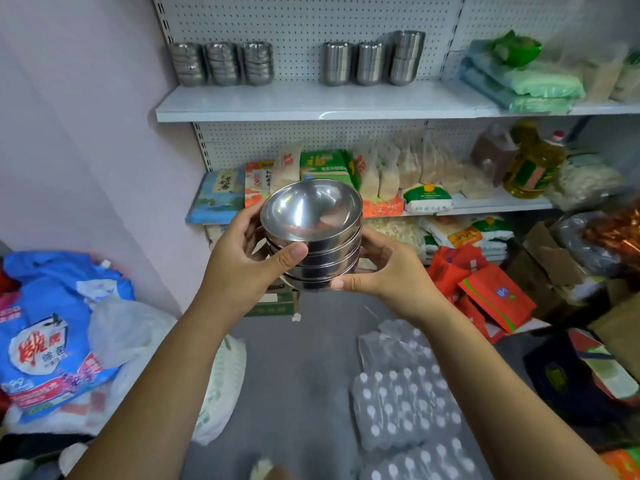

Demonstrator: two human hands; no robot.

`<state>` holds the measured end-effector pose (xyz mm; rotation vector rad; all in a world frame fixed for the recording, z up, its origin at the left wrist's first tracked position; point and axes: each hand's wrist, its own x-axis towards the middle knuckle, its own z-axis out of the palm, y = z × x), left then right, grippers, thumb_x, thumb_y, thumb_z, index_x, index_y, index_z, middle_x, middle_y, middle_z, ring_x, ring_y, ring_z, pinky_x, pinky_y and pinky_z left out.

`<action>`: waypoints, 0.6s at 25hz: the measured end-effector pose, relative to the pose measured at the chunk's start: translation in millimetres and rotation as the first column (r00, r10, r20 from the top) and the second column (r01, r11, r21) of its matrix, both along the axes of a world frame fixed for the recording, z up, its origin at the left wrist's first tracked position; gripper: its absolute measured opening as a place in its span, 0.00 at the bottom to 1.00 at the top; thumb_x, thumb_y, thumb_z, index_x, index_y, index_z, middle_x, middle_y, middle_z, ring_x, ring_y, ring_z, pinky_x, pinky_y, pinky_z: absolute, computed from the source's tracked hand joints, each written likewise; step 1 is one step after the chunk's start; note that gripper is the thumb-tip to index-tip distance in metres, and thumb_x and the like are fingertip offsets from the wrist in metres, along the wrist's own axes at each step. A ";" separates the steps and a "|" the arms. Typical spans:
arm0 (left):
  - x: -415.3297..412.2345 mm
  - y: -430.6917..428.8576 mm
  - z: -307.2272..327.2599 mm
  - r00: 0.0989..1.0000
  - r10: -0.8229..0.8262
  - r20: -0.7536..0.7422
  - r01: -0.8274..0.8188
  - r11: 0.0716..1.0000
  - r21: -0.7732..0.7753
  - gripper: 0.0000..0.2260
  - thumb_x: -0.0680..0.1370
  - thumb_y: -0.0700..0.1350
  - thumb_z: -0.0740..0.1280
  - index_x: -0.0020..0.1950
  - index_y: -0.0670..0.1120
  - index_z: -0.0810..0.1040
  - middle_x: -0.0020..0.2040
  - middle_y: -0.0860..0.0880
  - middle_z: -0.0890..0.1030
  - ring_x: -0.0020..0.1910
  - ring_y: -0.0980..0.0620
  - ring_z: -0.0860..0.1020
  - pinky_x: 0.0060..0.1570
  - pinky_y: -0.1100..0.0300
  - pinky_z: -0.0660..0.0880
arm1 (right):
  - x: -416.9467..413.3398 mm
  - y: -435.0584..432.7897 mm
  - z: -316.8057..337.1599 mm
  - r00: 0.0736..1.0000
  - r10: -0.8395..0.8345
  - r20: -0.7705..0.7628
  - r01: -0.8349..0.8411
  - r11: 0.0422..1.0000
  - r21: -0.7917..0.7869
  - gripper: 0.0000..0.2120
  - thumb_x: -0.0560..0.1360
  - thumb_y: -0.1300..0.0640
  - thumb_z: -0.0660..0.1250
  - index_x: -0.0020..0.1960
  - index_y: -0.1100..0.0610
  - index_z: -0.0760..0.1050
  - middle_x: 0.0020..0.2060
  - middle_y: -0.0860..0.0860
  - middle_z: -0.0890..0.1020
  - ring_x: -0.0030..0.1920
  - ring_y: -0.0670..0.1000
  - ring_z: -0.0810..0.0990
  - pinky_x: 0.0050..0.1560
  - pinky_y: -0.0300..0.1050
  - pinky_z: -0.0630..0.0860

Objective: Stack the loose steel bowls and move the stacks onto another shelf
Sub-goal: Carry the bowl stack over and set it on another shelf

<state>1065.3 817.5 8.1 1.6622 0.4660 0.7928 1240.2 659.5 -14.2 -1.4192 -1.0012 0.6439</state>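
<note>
The left hand grips a stack of steel bowls from its nine o'clock side, thumb pressed across the front of the rims and fingers wrapped behind. The right hand cradles the stack from four o'clock, thumb tip against the lowest bowl and fingers curled under and behind. Both hands hold firmly, and the stack, four bowls or so, hangs in the air near the centre of view, tipped slightly toward the person, touching no shelf.

At twelve o'clock runs the white upper shelf. Three short bowl stacks stand side by side at eleven o'clock on it, and three taller steel stacks stand near one o'clock, with bare shelf between the groups. The lower shelf behind the hands holds rice bags and a cooking oil bottle at two o'clock; shrink-wrapped water bottle packs lie on the floor at five o'clock.

By these signs the work is well advanced: several stacks appear placed, this one is nested but not yet set down, and whether loose bowls remain cannot be told.
</note>
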 end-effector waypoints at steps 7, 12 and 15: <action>92.8 147.1 5.7 0.997 -0.077 -0.020 0.077 0.997 -0.003 0.42 0.60 0.60 0.82 0.71 0.56 0.73 0.65 0.59 0.80 0.65 0.65 0.77 0.65 0.65 0.74 | 85.5 140.0 -4.5 0.996 -0.089 0.033 0.088 0.996 0.032 0.33 0.64 0.62 0.84 0.67 0.58 0.78 0.59 0.51 0.86 0.63 0.51 0.83 0.61 0.41 0.78; 163.3 269.9 35.2 0.982 -0.178 -0.062 0.181 0.983 0.034 0.55 0.54 0.67 0.82 0.77 0.53 0.68 0.72 0.55 0.76 0.71 0.59 0.74 0.70 0.57 0.72 | 143.3 238.6 14.3 0.979 -0.203 0.024 0.200 0.976 0.085 0.31 0.63 0.62 0.84 0.65 0.56 0.80 0.56 0.52 0.87 0.61 0.53 0.84 0.61 0.44 0.80; 203.3 324.1 44.9 0.967 -0.239 -0.084 0.244 0.969 0.043 0.51 0.55 0.60 0.84 0.74 0.49 0.71 0.68 0.55 0.80 0.66 0.59 0.78 0.65 0.64 0.75 | 170.8 287.5 13.2 0.969 -0.248 -0.003 0.247 0.964 0.098 0.33 0.62 0.60 0.85 0.66 0.55 0.81 0.55 0.51 0.88 0.61 0.54 0.84 0.65 0.50 0.80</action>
